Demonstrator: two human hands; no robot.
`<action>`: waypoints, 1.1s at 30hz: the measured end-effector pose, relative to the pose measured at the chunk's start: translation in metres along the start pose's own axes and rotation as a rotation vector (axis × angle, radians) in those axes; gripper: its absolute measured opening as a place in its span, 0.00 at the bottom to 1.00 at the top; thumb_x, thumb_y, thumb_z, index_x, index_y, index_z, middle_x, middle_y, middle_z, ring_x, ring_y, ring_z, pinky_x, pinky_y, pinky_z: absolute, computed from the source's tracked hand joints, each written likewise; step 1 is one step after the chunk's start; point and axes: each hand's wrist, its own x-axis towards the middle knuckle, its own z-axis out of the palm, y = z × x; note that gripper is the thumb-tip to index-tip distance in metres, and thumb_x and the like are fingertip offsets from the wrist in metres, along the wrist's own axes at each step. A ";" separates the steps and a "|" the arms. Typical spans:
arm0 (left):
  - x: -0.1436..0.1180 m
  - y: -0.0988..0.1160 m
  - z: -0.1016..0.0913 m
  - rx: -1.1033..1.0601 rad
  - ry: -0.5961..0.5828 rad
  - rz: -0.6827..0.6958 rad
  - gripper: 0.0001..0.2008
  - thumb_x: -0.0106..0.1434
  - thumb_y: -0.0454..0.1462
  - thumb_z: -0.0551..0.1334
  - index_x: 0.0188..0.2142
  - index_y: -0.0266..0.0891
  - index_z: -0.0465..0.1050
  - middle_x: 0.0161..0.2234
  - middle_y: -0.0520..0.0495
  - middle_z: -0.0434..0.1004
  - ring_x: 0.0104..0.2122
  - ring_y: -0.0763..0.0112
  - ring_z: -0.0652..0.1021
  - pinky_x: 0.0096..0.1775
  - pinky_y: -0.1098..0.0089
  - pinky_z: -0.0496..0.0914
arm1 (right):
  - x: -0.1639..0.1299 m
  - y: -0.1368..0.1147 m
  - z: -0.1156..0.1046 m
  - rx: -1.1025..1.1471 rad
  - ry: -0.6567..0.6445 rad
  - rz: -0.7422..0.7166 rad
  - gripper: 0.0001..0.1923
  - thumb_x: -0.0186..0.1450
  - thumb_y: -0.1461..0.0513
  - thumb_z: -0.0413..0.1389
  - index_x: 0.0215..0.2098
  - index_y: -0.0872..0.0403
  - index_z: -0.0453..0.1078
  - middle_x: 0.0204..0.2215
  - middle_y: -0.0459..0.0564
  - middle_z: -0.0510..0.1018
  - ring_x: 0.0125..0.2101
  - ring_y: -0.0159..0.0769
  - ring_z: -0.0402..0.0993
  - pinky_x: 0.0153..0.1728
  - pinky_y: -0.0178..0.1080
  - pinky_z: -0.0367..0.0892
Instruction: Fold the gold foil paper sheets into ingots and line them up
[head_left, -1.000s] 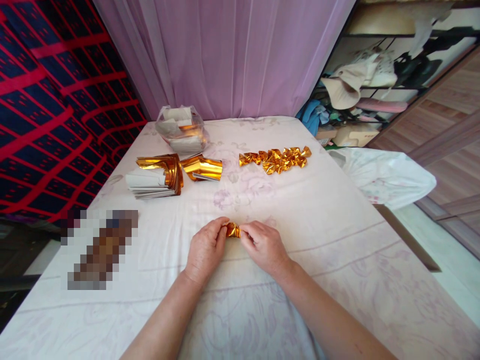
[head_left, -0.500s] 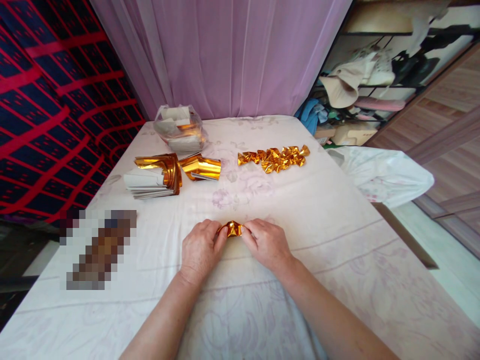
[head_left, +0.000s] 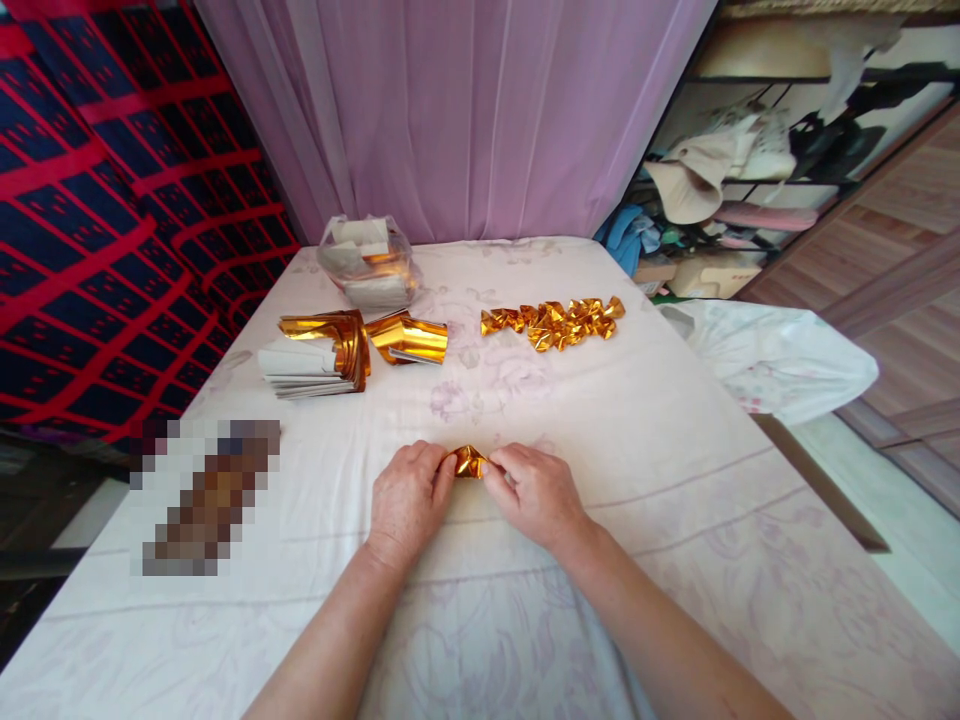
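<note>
Between my two hands is a small folded piece of shiny gold foil paper [head_left: 469,461], close to the tabletop. My left hand [head_left: 411,492] pinches its left end, and my right hand [head_left: 534,492] pinches its right end; the fingertips hide both ends. Farther back to the right lie several folded gold foil pieces [head_left: 574,322] in a cluster. To the left, a fanned stack of gold foil paper sheets [head_left: 315,355], pale on their reverse, rests beside a smaller curled bundle of gold foil sheets [head_left: 411,337].
A clear plastic bag [head_left: 367,262] of more sheets stands at the back left of the cloth-covered table [head_left: 675,560]. A pixelated item lies at the left. Behind hangs a purple curtain [head_left: 465,120]; at right are a shelf and a white plastic bag [head_left: 795,355].
The foil piece between my fingers has changed shape slightly, its middle now more creased and peaked. Both hands keep their pinch. The whole view has shifted a little.
</note>
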 end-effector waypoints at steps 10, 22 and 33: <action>0.002 -0.008 0.002 -0.091 0.040 -0.012 0.16 0.69 0.47 0.53 0.36 0.40 0.74 0.33 0.46 0.77 0.36 0.61 0.76 0.37 0.65 0.68 | 0.016 0.006 -0.018 -0.023 -0.235 0.164 0.15 0.63 0.62 0.52 0.18 0.52 0.68 0.18 0.43 0.74 0.20 0.28 0.64 0.25 0.35 0.47; 0.019 -0.050 0.007 -0.464 0.331 -0.290 0.20 0.65 0.52 0.51 0.33 0.41 0.72 0.28 0.49 0.76 0.29 0.64 0.76 0.33 0.68 0.70 | 0.110 0.090 -0.010 -0.408 0.028 0.536 0.16 0.67 0.59 0.49 0.34 0.52 0.78 0.34 0.52 0.83 0.33 0.36 0.76 0.29 0.34 0.57; 0.019 -0.050 0.008 -0.488 0.285 -0.283 0.18 0.62 0.52 0.54 0.32 0.43 0.73 0.28 0.50 0.77 0.28 0.65 0.77 0.32 0.69 0.71 | 0.124 0.096 0.007 -0.433 0.022 0.636 0.17 0.68 0.58 0.48 0.40 0.51 0.79 0.36 0.54 0.82 0.37 0.37 0.78 0.38 0.35 0.65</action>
